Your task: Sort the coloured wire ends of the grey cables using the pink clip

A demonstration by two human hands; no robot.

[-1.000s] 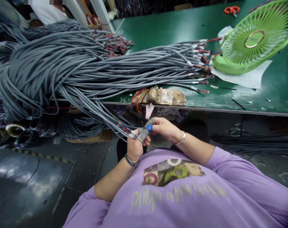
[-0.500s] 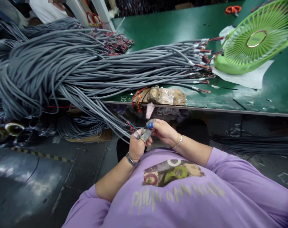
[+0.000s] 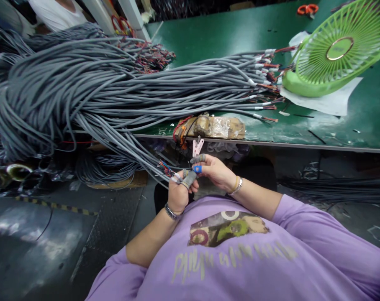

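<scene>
- Since the earlier frame both hands sit slightly lower below the green table edge point(image 3: 271, 144)
- left hand point(image 3: 178, 193) pinches a grey cable end point(image 3: 173, 176), steadying it; right hand point(image 3: 213, 170) nips its thin wires with taped fingertips point(image 3: 197, 169)

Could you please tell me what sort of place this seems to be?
Probably a cable-assembly workshop: a heap of grey cables with stripped ends lies on a green workbench, and the left hand and right hand, fingertips taped, pinch one cable end.
</scene>
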